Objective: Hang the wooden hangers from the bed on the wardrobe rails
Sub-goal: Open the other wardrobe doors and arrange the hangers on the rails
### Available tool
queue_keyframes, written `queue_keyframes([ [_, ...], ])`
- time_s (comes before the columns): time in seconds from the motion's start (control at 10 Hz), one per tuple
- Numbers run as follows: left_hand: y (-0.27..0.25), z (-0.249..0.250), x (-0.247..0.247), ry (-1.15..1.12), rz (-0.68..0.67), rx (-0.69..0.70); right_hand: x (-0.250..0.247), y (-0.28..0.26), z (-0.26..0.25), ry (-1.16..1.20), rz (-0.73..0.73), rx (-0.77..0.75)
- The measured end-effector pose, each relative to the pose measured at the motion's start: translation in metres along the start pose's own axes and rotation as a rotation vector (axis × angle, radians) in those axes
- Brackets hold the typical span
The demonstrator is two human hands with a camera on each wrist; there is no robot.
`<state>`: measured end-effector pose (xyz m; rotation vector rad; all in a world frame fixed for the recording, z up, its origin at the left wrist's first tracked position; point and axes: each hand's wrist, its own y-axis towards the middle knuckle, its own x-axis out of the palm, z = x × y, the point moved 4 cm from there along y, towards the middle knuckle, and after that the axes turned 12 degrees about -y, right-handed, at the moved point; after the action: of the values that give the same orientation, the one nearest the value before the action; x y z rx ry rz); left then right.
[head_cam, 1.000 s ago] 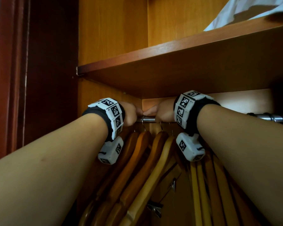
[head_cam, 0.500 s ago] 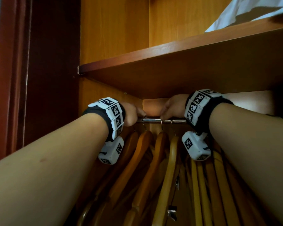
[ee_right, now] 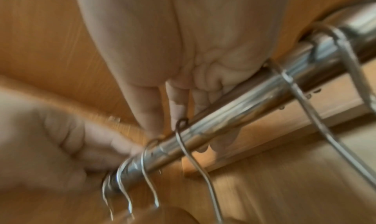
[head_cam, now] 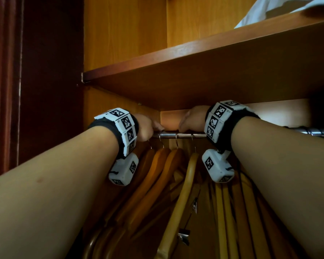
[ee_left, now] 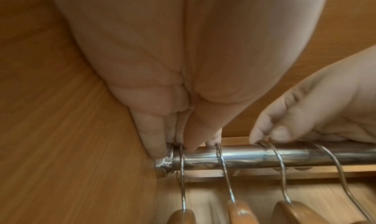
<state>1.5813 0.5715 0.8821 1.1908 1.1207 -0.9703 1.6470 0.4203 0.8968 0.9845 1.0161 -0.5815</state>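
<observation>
A chrome wardrobe rail runs under a wooden shelf, with several wooden hangers hanging on it by wire hooks. My left hand is at the rail's left end. In the left wrist view my left hand pinches the top of the leftmost hook between thumb and finger. My right hand is a little to its right on the rail. In the right wrist view my right hand holds the top of another hook, with fingers reaching behind the rail.
The shelf sits just above both hands, with white cloth on it. The wardrobe's side wall meets the rail's left end. More hangers hang under my right arm, and one carries metal clips.
My right hand has slid to the right along the rail, away from the left hand. The hangers between the hands have spread apart and swung.
</observation>
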Motion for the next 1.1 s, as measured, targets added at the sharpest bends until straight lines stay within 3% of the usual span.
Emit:
queue_keyframes([
  [0.1, -0.001, 0.000, -0.002, 0.011, 0.018, 0.001, -0.001, -0.001, 0.010, 0.060, 0.068, 0.050],
  [0.2, -0.003, 0.000, -0.002, 0.018, 0.020, -0.008, 0.000, 0.005, 0.009, 0.008, -0.034, 0.042],
  [0.5, -0.004, 0.002, 0.001, 0.019, -0.003, 0.000, 0.000, -0.004, 0.003, 0.217, -0.054, -0.106],
  [0.7, -0.004, 0.002, 0.001, -0.024, -0.023, -0.003, -0.001, -0.011, -0.001, 0.228, -0.076, -0.121],
  [0.9, -0.006, 0.005, -0.001, 0.022, -0.015, -0.021, -0.006, -0.007, 0.002, 0.108, -0.043, -0.005],
  [1.1, -0.007, 0.003, -0.002, 0.013, -0.012, -0.028, -0.005, -0.007, 0.004, 0.091, -0.045, 0.007],
])
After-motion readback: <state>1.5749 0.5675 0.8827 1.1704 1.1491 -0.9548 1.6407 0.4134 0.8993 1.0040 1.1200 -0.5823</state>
